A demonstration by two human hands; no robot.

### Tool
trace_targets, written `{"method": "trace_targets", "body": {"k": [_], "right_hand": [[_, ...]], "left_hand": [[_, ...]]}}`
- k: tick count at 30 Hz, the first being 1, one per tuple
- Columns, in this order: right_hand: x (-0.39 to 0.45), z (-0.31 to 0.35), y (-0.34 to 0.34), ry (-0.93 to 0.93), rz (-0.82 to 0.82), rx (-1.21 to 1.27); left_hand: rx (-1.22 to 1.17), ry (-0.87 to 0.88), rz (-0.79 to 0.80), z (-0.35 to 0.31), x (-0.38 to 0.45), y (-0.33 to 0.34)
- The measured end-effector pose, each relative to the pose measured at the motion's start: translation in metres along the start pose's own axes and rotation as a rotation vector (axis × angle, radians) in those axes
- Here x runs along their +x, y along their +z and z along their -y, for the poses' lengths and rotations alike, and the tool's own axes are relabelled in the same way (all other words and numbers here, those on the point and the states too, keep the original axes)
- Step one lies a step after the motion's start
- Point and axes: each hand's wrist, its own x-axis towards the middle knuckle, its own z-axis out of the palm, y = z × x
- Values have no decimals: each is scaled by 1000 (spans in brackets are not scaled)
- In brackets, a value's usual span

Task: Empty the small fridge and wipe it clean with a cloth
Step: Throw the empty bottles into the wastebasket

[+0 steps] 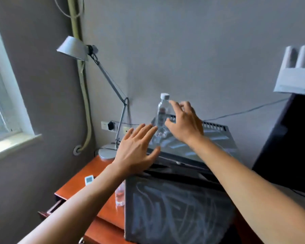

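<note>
Standing on the red-brown wooden desk, the small dark glossy fridge carries a clear plastic water bottle upright on its top; our left hand and right hand hover beside it, fingers spread, holding nothing.

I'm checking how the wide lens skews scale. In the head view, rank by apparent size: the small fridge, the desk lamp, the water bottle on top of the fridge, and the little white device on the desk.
1. small fridge, though it is nearest the camera
2. desk lamp
3. water bottle
4. white device
</note>
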Motion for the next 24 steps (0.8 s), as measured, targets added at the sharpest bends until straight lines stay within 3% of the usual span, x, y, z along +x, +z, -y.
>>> {"method": "trace_targets", "body": {"k": [6, 11, 15, 17, 20, 24], "right_hand": [[89, 21, 38, 163, 178, -60], [57, 10, 15, 84, 70, 2], [-29, -30, -38, 47, -102, 46], [-83, -65, -79, 121, -255, -24], [-173, -129, -146, 363, -490, -147], [-324, -213, -195, 765, -486, -239]], "left_hand": [[-3, -6, 35, 54, 6, -2], [-83, 34, 63, 49, 11, 17], [-222, 178, 56, -19, 13, 46], [-325, 322, -34, -72, 2, 64], [-518, 486, -135, -150, -35, 95], [-626, 665, 76, -245, -104, 155]]}}
